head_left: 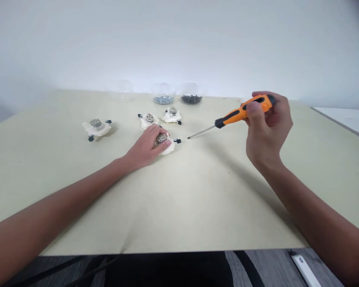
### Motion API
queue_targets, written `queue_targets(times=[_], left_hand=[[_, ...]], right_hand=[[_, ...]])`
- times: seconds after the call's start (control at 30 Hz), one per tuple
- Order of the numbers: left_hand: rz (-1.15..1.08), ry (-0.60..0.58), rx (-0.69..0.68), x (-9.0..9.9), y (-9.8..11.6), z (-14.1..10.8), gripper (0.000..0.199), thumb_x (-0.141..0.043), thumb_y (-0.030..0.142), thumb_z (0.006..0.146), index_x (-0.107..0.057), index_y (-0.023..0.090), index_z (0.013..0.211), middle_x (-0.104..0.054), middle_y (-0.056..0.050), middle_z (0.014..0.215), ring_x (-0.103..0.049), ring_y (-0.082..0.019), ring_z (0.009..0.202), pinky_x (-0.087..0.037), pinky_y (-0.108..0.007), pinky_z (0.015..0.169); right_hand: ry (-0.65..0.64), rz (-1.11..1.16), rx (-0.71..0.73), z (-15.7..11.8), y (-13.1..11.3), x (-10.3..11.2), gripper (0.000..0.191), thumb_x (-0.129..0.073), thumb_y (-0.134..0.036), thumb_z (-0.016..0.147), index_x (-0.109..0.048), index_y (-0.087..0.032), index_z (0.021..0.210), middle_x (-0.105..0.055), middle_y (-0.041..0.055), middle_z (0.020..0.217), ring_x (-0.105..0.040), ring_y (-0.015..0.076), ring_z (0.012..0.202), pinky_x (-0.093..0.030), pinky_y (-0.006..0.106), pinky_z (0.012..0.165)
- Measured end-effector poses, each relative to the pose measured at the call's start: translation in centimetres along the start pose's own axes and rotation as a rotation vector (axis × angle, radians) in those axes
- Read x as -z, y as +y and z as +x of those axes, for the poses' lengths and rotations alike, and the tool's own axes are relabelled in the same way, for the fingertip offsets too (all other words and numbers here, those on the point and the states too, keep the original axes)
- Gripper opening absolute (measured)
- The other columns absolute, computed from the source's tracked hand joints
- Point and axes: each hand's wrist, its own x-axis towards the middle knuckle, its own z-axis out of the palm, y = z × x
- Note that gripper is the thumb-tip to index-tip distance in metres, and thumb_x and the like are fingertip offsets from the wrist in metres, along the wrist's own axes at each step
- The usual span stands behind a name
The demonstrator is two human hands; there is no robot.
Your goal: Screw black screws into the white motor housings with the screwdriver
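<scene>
My left hand (pixel 146 148) rests over a white plastic housing (pixel 168 146) and grips it, with fingers curled around a small metal motor (pixel 161 138) set in it. A small black fitting (pixel 177 140) sticks out at its right side. My right hand (pixel 266 127) holds an orange and black screwdriver (pixel 242 113) up off the board. Its thin steel shaft (pixel 201 132) points left towards the held housing, with the tip a short way from it. Three similar white housings with motors stand nearby: one (pixel 95 128) far left, two (pixel 148 120) (pixel 172 116) beyond my left hand.
A beige board (pixel 173 211) covers the table. At its far edge stand a clear bowl (pixel 119 91), a clear bowl of silver screws (pixel 163 95), and a clear bowl of dark small parts (pixel 191 95). A white wall rises behind. A white object (pixel 304 271) lies below the front edge.
</scene>
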Motion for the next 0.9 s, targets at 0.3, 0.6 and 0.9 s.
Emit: queue_targets(times=[0.3,0.6,0.9], left_hand=[[-0.246,0.018,0.078,0.2,-0.7,-0.1,0.028,-0.046,0.047,0.094,-0.059,0.023,0.102,-0.062,-0.002,0.088,-0.047,-0.012,0.06,-0.036,-0.026,0.052],[-0.185,0.117,0.004,0.1,-0.5,0.0,0.024,-0.051,0.044,0.092,-0.054,0.022,0.103,-0.059,-0.006,0.104,-0.055,-0.018,0.088,-0.045,-0.03,0.071],[-0.464,0.043,0.098,-0.3,2.9,-0.8,0.025,-0.048,0.047,0.094,-0.055,0.025,0.103,-0.058,-0.003,0.095,-0.05,-0.013,0.069,-0.039,-0.026,0.054]], right_hand=[[-0.369,-0.335,0.562,-0.9,0.6,0.5,0.04,-0.064,-0.024,0.085,-0.054,-0.031,0.123,-0.065,0.0039,0.112,-0.058,0.0223,0.104,-0.047,0.04,0.091],[-0.964,-0.354,0.477,-2.9,1.5,-2.1,0.033,-0.051,-0.041,0.092,-0.062,-0.024,0.118,-0.057,0.012,0.12,-0.051,0.0245,0.112,-0.047,0.042,0.095],[-0.656,0.266,-0.424,-4.4,-3.6,-3.0,0.027,-0.064,-0.042,0.083,-0.063,-0.019,0.096,-0.067,0.0052,0.092,-0.063,0.015,0.08,-0.054,0.032,0.075]])
